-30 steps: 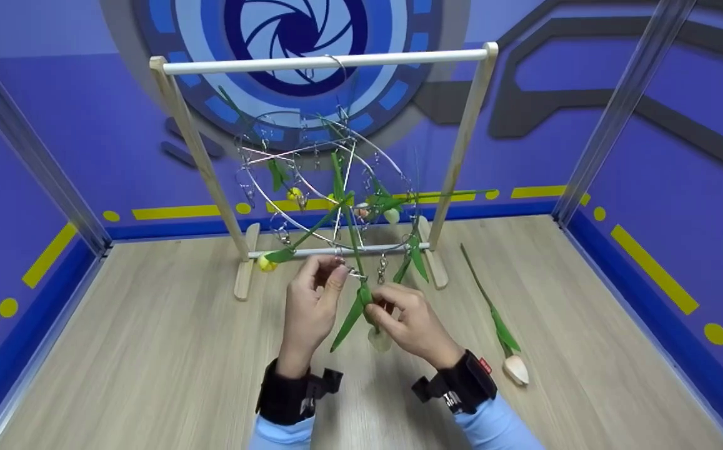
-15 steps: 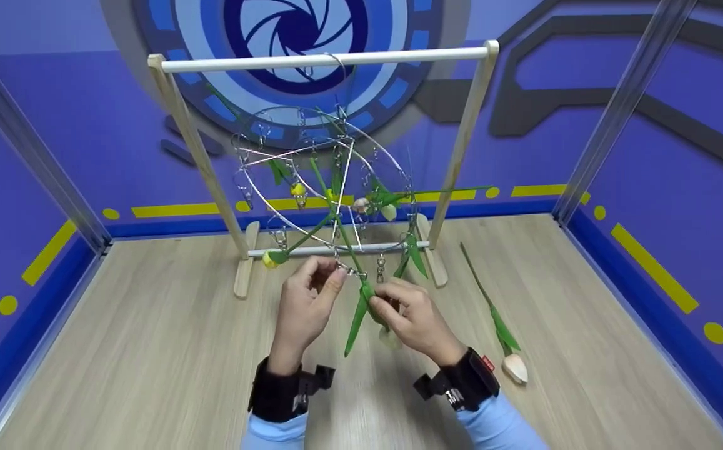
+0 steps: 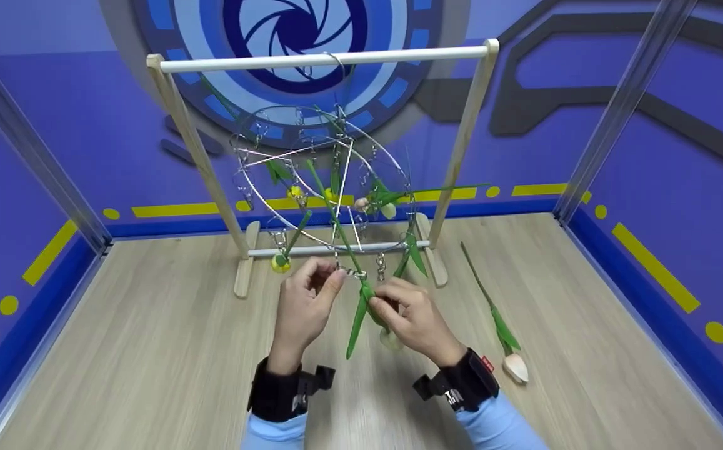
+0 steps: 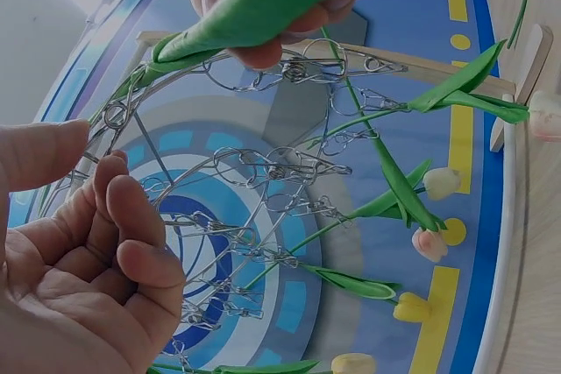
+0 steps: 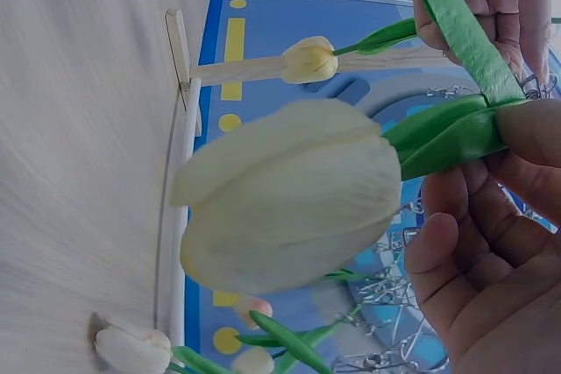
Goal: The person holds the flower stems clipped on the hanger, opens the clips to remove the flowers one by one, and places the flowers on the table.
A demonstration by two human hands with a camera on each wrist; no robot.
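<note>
Yellow tulip [image 3: 280,265] swung rightward, white tulip [image 3: 365,291] pinched, bloom [image 5: 289,194] whole only from right wrist

Back wall [image 3: 523,162]: purple, with a round blue emblem [image 3: 295,28].
Side walls [image 3: 680,194]: purple, with yellow dashes [image 3: 655,269].
Corners: metal posts [image 3: 627,103].
Tabletop [image 3: 149,350]: pale wood grain.

Head pic bright w/ pale sheen on tabletop [image 3: 370,409]; wrist pics dimmer, greyish
</note>
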